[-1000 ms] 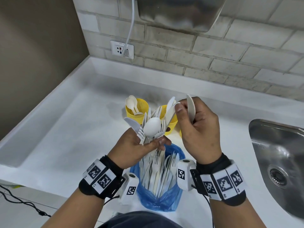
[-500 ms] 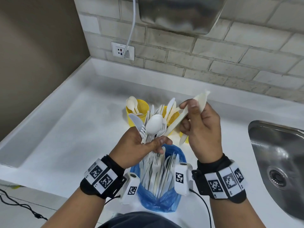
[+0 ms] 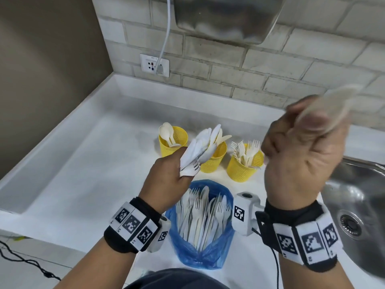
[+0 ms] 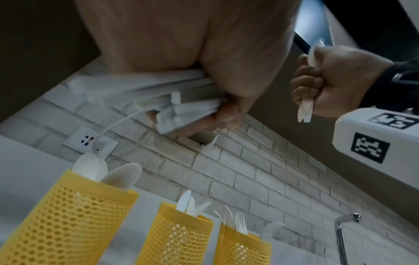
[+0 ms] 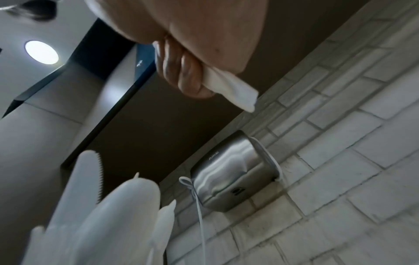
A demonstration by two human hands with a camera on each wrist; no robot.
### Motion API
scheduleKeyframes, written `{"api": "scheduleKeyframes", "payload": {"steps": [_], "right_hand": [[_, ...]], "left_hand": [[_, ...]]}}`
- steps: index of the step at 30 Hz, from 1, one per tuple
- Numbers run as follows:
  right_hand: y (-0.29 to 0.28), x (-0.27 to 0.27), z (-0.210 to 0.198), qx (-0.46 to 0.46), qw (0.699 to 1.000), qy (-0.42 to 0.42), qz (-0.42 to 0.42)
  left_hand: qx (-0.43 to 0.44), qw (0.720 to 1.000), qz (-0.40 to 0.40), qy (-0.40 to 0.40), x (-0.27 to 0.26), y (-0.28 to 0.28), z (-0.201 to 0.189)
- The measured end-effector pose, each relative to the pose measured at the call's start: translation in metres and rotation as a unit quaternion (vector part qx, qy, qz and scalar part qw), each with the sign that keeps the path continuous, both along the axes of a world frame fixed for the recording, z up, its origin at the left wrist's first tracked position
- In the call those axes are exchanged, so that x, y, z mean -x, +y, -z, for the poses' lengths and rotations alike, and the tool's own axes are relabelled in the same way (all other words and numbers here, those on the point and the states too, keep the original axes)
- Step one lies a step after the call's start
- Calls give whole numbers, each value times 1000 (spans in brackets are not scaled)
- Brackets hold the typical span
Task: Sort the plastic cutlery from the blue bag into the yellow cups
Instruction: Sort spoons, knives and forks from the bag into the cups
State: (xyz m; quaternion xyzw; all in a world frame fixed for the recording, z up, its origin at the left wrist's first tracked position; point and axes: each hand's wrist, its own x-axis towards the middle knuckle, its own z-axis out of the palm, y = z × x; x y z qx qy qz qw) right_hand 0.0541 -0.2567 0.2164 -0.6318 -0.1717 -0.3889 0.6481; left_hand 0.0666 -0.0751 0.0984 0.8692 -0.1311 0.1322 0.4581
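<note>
Cutlery of white plastic stands packed in the blue bag on the white counter at the near edge, between the two wrists, in the head view. Behind the bag three yellow cups stand in a row: the leftmost holds spoons, the middle one knives, the rightmost forks. The left hand grips a bundle of mixed pieces, fingers curled round it, above the bag and in front of the middle cup. The right hand, raised and blurred, holds pale pieces above the forks' cup; a steel sink lies to its right. From the left wrist, the fingers press the bundle's handles against the palm, the cups stand below, and the right hand is a fist round two crossed handles. From the right wrist, curled fingers clamp white handles; the bundle, one serrated knife in it, rises at lower left, and a steel hand dryer hangs on the brick wall.
</note>
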Motion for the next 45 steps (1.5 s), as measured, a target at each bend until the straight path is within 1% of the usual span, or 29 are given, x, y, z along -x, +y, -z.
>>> {"api": "scheduleKeyframes", "payload": {"steps": [2, 4, 6, 9, 11, 14, 17, 19, 21, 22, 24, 27, 29, 31, 32, 33, 35, 37, 39, 41, 43, 45], "right_hand": [[0, 3, 6, 112, 992, 41, -34], [-2, 3, 15, 195, 972, 99, -83], [-3, 3, 23, 242, 951, 140, -131], [-6, 1, 28, 286, 927, 161, -183], [-8, -1, 28, 301, 917, 161, -206], [-9, -4, 26, 302, 913, 161, -222], [-12, -2, 19, 251, 926, 154, -238], [-14, 1, 14, 215, 935, 149, -238], [-17, 2, 12, 202, 938, 163, -231], [-17, 1, 13, 202, 934, 180, -234], [-16, 0, 18, 223, 919, 209, -248], [-12, -2, 24, 272, 901, 209, -267], [-11, -3, 26, 288, 901, 193, -261], [-10, -3, 25, 296, 911, 164, -233], [-10, -3, 25, 284, 921, 153, -218], [-10, -2, 25, 252, 933, 148, -210], [-8, -1, 24, 138, 954, 155, -217], [-8, -2, 21, 22, 960, 158, -228], [-11, -6, 17, -65, 964, 150, -212], [-15, -10, 11, -145, 960, 131, -199], [-17, -12, 7, -188, 961, 87, -182], [-16, -10, 2, -174, 973, 35, -146]], "left_hand": [[-30, 999, -7, -12, -1, 1, 0], [-63, 998, -5, -18, -1, 2, 0], [-79, 997, -1, -17, -1, 3, -1], [-82, 997, 4, -8, 0, 4, -2], [-79, 997, 10, 0, -1, 4, -2], [-71, 997, 13, 8, -2, 4, 1], [-48, 999, 12, 20, -2, 5, 3], [-50, 998, 15, 23, 0, 5, 5], [-49, 998, 21, 24, 1, 4, 4], [-41, 999, 24, 25, 1, 4, 3], [-27, 999, 31, 27, 1, 2, 1], [-26, 998, 43, 30, 0, 0, 0], [-31, 998, 41, 27, 0, 0, 0], [-46, 998, 37, 20, 1, 0, 1], [-54, 998, 36, 18, 1, 0, 2], [-65, 997, 36, 18, 1, 0, 2], [-93, 995, 29, 12, 1, 2, 4], [-120, 992, 22, 8, 0, 2, 4], [-141, 990, 15, 8, -1, 2, 4], [-160, 987, 9, 12, -1, 1, 5], [-186, 982, 2, 18, -1, 1, 5], [-212, 977, -11, 16, -2, 1, 4]]}}
